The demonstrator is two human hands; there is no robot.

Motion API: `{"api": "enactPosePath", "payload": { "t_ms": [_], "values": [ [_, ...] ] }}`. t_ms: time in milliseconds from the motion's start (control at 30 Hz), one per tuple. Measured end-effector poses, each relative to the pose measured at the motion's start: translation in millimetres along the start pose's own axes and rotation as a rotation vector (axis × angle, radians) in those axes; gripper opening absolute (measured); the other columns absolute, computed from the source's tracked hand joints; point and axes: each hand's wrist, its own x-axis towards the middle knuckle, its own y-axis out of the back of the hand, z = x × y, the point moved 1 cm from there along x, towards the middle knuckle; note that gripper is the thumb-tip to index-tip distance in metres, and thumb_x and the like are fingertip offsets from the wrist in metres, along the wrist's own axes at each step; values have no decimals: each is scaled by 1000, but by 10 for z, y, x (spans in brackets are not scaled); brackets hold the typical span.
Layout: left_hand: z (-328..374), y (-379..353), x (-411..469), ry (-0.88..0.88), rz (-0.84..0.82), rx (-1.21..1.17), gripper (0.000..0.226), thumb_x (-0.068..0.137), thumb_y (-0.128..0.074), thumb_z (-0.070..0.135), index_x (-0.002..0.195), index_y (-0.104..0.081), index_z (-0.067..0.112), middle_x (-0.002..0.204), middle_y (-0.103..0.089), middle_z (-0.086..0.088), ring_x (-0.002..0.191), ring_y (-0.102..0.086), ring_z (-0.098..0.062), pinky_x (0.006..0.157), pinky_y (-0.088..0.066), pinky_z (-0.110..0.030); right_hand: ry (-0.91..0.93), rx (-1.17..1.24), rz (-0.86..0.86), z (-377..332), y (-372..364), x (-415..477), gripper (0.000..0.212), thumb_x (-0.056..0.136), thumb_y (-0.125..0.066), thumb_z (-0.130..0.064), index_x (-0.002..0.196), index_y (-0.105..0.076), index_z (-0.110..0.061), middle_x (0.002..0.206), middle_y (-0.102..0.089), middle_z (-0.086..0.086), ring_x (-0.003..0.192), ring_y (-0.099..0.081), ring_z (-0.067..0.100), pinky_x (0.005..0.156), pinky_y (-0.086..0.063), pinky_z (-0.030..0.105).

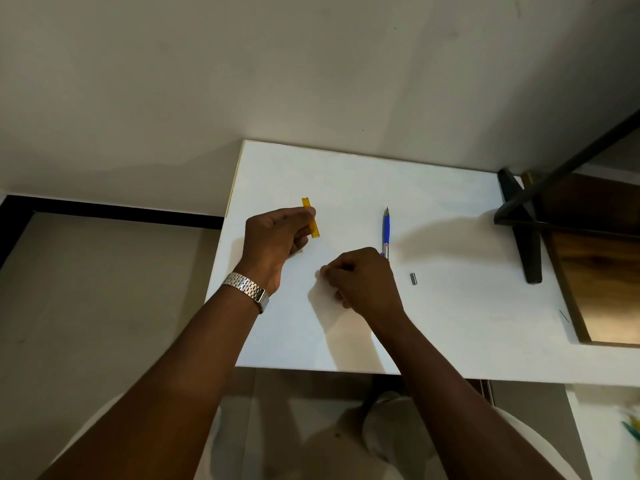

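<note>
A slim orange plastic case (pixel 306 203) is held over the left part of the white table (pixel 381 174). My left hand (pixel 273 237) grips it between thumb and fingers, hiding its middle. My right hand (pixel 360 282) hovers low over the table centre with its fingers curled and thumb against forefinger. Nothing shows between those fingertips. A blue mechanical pencil (pixel 385 226) lies on the table pointing away from me, its near end hidden behind my right hand. A small metal cap (pixel 412 278) lies to the right of that hand.
A black angled leg (pixel 530 244) and dark bars stand on the table's right side beside a wooden board (pixel 595 271). A thin dark sliver (pixel 563 316) lies near that board. The table's left edge drops to the floor. A metal watch (pixel 247 291) is on my left wrist.
</note>
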Motion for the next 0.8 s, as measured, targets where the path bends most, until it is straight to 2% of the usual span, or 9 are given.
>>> {"api": "enactPosePath", "payload": {
  "t_ms": [133, 233, 367, 433, 467, 533, 600, 700, 800],
  "values": [
    [-24, -6, 16, 6, -16, 2, 4, 85, -84, 18, 88, -81, 20, 77, -82, 3, 76, -75, -12, 69, -63, -23, -61, 144, 31, 40, 13, 42, 11, 89, -80, -18, 83, -84, -9, 70, -79, 13, 52, -71, 28, 61, -65, 43],
    [-34, -18, 13, 5, -33, 9, 5, 85, -84, 19, 89, -82, 20, 78, -82, 3, 76, -76, -12, 71, -63, -23, -75, 165, 51, 77, 16, 77, 10, 87, -83, -19, 82, -84, -10, 69, -79, 11, 51, -73, 28, 59, -66, 39],
    [-43, -29, 11, 19, -49, 17, 17, 85, -84, 19, 101, -82, 13, 93, -82, -5, 85, -77, -17, 73, -62, -26, -56, 182, 68, 84, 2, 79, 9, 89, -82, -18, 86, -84, -9, 69, -78, 9, 47, -68, 15, 56, -64, 32],
    [-44, -40, 3, 12, -58, 23, 17, 85, -83, 19, 101, -82, 14, 93, -82, -5, 86, -76, -18, 72, -61, -25, -37, 310, 117, 37, 15, 61, 10, 93, -78, -15, 90, -84, -8, 72, -79, 9, 55, -73, 18, 55, -61, 30],
    [-41, -48, -3, -10, -65, 36, 14, 86, -83, 19, 99, -83, 16, 90, -83, -3, 85, -76, -17, 70, -61, -24, -63, 471, 117, 1, 33, 52, 11, 95, -75, -13, 92, -83, -7, 75, -80, 10, 61, -76, 22, 56, -61, 31],
    [-26, -73, -23, -100, -93, 102, 9, 87, -82, 19, 96, -84, 20, 86, -83, 2, 83, -77, -16, 67, -59, -19, -177, 858, 32, -77, 61, 40, 15, 97, -68, -12, 96, -79, -3, 81, -82, 15, 73, -81, 29, 61, -64, 33],
    [-6, -107, -48, -206, -143, 168, 8, 87, -82, 20, 94, -83, 23, 87, -83, 4, 86, -79, -17, 65, -58, -16, -284, 1083, -90, -116, 70, 35, 21, 102, -62, -15, 104, -75, 1, 94, -82, 21, 87, -83, 34, 71, -67, 38],
    [17, -141, -80, -302, -181, 211, 10, 88, -81, 20, 92, -83, 28, 87, -83, 8, 86, -77, -13, 66, -57, -17, -360, 1173, -202, -121, 69, 28, 26, 106, -54, -13, 111, -73, 3, 101, -83, 21, 93, -83, 32, 78, -68, 38],
    [18, -133, -77, -331, -158, 210, 11, 88, -81, 19, 97, -83, 24, 86, -83, 10, 84, -76, -9, 66, -56, -16, -385, 1188, -225, -119, 78, 34, 25, 103, -54, -9, 116, -71, 4, 102, -83, 21, 93, -83, 33, 81, -68, 39]
  ]
}}
